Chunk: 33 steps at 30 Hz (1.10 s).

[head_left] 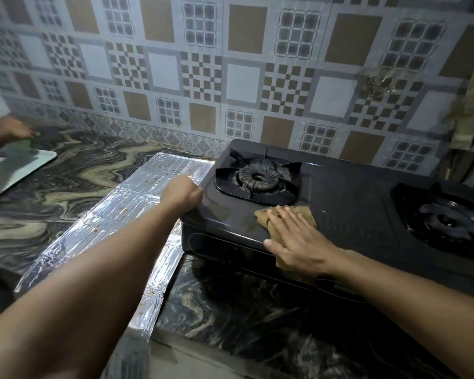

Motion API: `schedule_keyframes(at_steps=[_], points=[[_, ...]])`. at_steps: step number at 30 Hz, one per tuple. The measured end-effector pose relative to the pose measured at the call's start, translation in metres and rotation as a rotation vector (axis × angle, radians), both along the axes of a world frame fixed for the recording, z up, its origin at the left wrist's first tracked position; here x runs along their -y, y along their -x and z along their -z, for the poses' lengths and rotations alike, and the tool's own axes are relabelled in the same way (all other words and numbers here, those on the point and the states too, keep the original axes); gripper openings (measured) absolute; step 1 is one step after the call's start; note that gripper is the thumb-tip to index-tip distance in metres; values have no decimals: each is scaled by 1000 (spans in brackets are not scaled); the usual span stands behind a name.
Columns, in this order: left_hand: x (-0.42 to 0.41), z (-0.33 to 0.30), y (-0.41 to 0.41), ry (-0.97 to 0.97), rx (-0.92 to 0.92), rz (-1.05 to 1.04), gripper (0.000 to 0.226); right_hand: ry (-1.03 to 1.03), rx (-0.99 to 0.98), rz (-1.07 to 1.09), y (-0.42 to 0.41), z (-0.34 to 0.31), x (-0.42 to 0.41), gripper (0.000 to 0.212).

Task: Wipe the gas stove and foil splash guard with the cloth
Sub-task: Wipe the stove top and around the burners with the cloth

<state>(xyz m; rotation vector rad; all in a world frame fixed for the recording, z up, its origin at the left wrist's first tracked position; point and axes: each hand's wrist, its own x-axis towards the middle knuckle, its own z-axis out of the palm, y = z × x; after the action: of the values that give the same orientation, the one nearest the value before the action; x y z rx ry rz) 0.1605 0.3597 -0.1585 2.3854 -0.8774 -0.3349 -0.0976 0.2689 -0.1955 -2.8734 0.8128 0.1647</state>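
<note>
**Stove top under the cloth, foil guard lying flat beside it**

At the far left edge of the counter (74,170), a marbled dark-and-cream surface, a second person's hand (7,131) reaches in over a pale tray (17,170). Something green shows under that hand; it is too blurred to identify.

Next along, the foil splash guard (115,214) lies flat on the counter, running from the back wall toward the front edge, where its end folds down over the counter lip. Its right edge sits just beside the left side of the gas stove (340,203). Small orange-brown specks are scattered over the foil.

The left hand (182,194) is closed in a fist at the stove's left edge, near the front-left corner, gripping that edge. The fingers are hidden from this angle.

The stove is a black two-burner unit standing on the counter against the tiled wall (230,64). The left burner (257,177) sits in its grate toward the back-left; the right burner (446,220) is at the right edge of the view.

The cloth (266,217), brownish-tan, lies on the stove top just in front of the left burner, near the front edge, with part of it hanging over the stove's front face. The right hand (298,239) is open and flat, fingers spread, palm pressed down on the cloth.

At the far right a worn rag (468,110) hangs against the wall.
</note>
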Motion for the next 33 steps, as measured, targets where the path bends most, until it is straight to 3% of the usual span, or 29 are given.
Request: schedule_keyframes(at_steps=[4,6,11,15,19,23,25,33], points=[[-21,14,-8,134,-444,-82,23,-98,-102,-19,-2,-12,1,92],[-28,20,-11,238,-581,-100,20,-121,-142,-73,-5,-21,-2,94],[-45,31,-20,280,-744,-77,23,-117,-101,-231,-51,-20,-19,78],[-64,35,-20,287,-889,-58,47,-24,-112,-275,-102,-15,-26,77],[-71,43,-29,373,-1088,-83,51,-36,-86,-289,-147,-13,-34,77],[-73,46,-31,452,-1164,-134,30,-79,-19,-218,-197,-18,-32,71],[-73,49,-32,461,-1168,-119,30,-90,0,-188,-213,-21,-28,55],[-76,56,-38,481,-1219,-39,31,21,-8,-369,-208,-16,-14,42]])
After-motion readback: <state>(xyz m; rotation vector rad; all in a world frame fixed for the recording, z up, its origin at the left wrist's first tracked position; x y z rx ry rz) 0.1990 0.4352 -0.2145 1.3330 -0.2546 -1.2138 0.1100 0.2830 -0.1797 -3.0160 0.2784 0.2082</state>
